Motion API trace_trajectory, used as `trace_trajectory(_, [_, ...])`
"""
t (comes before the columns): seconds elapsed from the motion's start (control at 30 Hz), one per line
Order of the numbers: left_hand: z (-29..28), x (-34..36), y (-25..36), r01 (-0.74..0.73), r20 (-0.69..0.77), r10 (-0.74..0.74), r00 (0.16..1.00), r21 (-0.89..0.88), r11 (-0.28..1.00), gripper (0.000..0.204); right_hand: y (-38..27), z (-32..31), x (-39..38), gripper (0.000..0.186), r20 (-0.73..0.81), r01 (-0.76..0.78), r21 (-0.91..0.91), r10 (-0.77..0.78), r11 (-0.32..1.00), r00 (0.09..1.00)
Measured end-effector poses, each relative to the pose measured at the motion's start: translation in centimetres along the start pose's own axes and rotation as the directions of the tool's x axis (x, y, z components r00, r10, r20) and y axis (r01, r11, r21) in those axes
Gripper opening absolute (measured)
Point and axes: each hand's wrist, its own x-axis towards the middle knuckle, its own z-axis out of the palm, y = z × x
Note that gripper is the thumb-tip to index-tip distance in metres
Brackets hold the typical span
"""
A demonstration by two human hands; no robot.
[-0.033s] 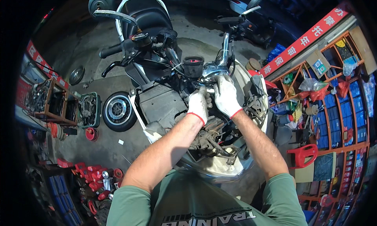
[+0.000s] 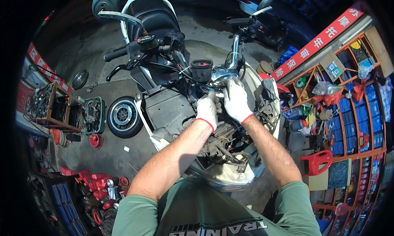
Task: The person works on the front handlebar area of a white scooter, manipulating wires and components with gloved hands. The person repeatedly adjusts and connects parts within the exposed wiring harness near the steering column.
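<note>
Both my hands wear white work gloves with red cuffs and work in the opened front of a motor scooter. My left hand [image 2: 207, 108] is closed, its fingers curled among dark cables below the handlebar. Close beside it, my right hand [image 2: 237, 100] is closed too, fingertips by the silver handlebar clamp [image 2: 225, 74]. What either hand grips is hidden by the gloves. Just beyond them stands a black cup-like holder [image 2: 202, 71] with something red inside. Nearer me lie exposed wiring and dirty mechanical parts [image 2: 223, 147]; a grey cover panel [image 2: 170, 108] is left of my left hand.
Left of the scooter, a loose wheel [image 2: 124, 116] lies on the floor near a green bin of parts [image 2: 93, 115]. Red bottles and cans [image 2: 98, 184] crowd the lower left. Orange shelving with blue drawers [image 2: 348, 121] and a red plastic chair [image 2: 318, 163] stand at right.
</note>
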Motion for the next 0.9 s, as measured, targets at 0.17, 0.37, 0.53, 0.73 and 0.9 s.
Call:
trace_trajectory(0.17, [-0.2, -0.3, 0.2, -0.028, -0.060, 0.034, 0.998, 0.114, 0.993, 0.032, -0.1, -0.1, 0.0, 0.023, 0.036, -0.039, -0.013, 0.039, 0.999, 0.999])
trace_trajectory(0.37, [0.0, -0.6, 0.8, -0.003, -0.050, 0.011, 0.999, 0.162, 0.987, 0.025, -1.1, -1.1, 0.3, 0.022, 0.058, -0.058, -0.028, 0.060, 0.998, 0.997])
trace_trajectory(0.53, [0.3, -1.0, 1.2, -0.050, -0.062, 0.059, 0.996, 0.145, 0.988, 0.022, -0.1, -3.0, 0.5, 0.026, -0.027, -0.101, 0.141, 0.106, 0.985, 0.994])
trace_trajectory(0.73, [0.2, -0.8, 1.2, 0.013, -0.048, -0.005, 0.999, 0.161, 0.987, 0.024, 7.7, -5.1, 0.9, 0.017, -0.166, -0.419, 0.501, 0.560, 0.757, 0.812])
trace_trajectory(0.9, [0.1, -0.8, 1.5, 0.056, -0.039, -0.050, 0.998, 0.166, 0.985, 0.029, 10.3, -2.2, 0.2, 0.021, 0.168, -0.567, 0.610, 0.609, 0.554, 0.775])
